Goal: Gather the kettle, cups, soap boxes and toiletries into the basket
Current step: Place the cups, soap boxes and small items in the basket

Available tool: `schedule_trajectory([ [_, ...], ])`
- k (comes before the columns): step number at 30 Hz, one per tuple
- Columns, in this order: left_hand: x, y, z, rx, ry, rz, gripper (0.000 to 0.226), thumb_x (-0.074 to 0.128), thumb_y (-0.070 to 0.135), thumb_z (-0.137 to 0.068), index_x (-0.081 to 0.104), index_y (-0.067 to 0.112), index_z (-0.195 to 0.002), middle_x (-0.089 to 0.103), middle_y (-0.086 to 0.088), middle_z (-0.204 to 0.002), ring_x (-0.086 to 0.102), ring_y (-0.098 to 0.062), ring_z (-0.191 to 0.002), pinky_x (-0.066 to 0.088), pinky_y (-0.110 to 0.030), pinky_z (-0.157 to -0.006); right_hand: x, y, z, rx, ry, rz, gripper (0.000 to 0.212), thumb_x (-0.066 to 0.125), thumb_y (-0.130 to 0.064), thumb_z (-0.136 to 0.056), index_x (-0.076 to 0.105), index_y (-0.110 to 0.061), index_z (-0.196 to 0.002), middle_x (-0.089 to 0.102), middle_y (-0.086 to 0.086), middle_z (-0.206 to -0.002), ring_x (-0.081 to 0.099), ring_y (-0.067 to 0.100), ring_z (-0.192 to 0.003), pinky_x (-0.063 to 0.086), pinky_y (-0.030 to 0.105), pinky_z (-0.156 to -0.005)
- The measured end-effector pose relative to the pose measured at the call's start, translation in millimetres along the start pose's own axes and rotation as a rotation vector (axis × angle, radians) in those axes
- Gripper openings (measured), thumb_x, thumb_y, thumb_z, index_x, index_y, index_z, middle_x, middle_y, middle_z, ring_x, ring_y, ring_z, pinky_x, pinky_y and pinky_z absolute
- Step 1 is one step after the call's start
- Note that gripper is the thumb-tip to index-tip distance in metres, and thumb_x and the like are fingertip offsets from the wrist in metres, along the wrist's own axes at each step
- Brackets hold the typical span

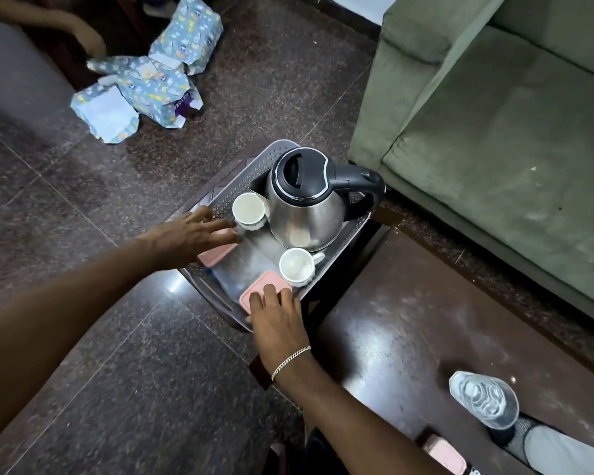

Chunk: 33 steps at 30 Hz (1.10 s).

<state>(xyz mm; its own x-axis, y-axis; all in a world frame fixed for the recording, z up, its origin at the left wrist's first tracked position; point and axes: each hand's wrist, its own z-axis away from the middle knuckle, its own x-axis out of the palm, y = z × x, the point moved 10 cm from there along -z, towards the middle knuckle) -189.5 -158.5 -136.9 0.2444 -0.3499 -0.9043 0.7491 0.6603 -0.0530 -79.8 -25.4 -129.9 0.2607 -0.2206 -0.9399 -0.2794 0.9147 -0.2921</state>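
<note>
On the table (391, 320), basket (227, 190) holds shiny steel kettle (306, 210); left hand (192, 236), right hand (276, 318) fingers straight.

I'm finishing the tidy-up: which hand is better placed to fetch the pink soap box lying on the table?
Right. The pink soap box lies on the table, on the same side as the right hand, which likely need only draw back. The left hand is across the basket, farther off.

Bare left forearm (66, 303), bare right forearm (350, 416), silver chain bracelet (290, 361) on the wrist of the right hand (278, 320)
</note>
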Motion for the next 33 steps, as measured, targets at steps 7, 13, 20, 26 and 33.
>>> schedule_trajectory([
  [7, -34, 16, 8, -0.04, 0.048, 0.078, 0.091, 0.087, 0.011, -0.064, 0.053, 0.017, -0.148, 0.045, -0.022, -0.149, 0.049, -0.044, -0.119, 0.05, -0.052, -0.099, -15, -1, 13, -0.111, 0.066, -0.063, 0.026, 0.051, -0.02, -0.093, 0.057, -0.014, -0.118, 0.055, 0.01, -0.111, 0.052, 0.033, -0.096, 0.044, 0.046, -0.079],
  [13, -81, 70, 3, -0.025, 0.151, 0.186, 0.088, 0.092, 0.027, -0.064, 0.052, 0.016, -0.142, 0.046, -0.014, -0.137, 0.05, -0.036, -0.118, 0.054, -0.047, -0.093, -46, 42, 59, -0.07, 0.19, -0.176, 0.044, 0.048, -0.029, -0.091, 0.053, -0.013, -0.132, 0.053, 0.01, -0.116, 0.045, 0.031, -0.091, 0.04, 0.046, -0.073],
  [20, -101, 184, -26, 0.069, 0.217, 0.22, 0.083, 0.085, 0.05, -0.071, 0.049, 0.017, -0.139, 0.048, -0.008, -0.13, 0.052, -0.024, -0.115, 0.048, -0.031, -0.091, -51, 143, 155, 0.071, 0.211, -0.184, 0.046, 0.056, -0.029, -0.094, 0.054, -0.012, -0.136, 0.056, 0.01, -0.117, 0.052, 0.031, -0.093, 0.047, 0.045, -0.08],
  [26, -77, 306, -64, 0.154, 0.13, 0.354, 0.09, 0.075, 0.061, -0.078, 0.041, 0.016, -0.148, 0.043, -0.007, -0.142, 0.056, -0.025, -0.123, 0.047, -0.029, -0.1, -10, 243, 256, 0.337, 0.072, -0.338, 0.041, 0.059, -0.025, -0.093, 0.06, -0.006, -0.13, 0.058, 0.013, -0.12, 0.058, 0.033, -0.108, 0.048, 0.042, -0.097],
  [33, -22, 464, -101, 0.214, -0.046, 0.484, 0.093, 0.074, 0.053, -0.081, 0.031, 0.016, -0.154, 0.036, -0.006, -0.149, 0.052, -0.031, -0.129, 0.051, -0.044, -0.102, 50, 324, 364, 0.825, -0.162, -0.344, 0.037, 0.057, -0.021, -0.089, 0.057, -0.01, -0.124, 0.054, 0.013, -0.123, 0.057, 0.035, -0.111, 0.048, 0.042, -0.09],
])
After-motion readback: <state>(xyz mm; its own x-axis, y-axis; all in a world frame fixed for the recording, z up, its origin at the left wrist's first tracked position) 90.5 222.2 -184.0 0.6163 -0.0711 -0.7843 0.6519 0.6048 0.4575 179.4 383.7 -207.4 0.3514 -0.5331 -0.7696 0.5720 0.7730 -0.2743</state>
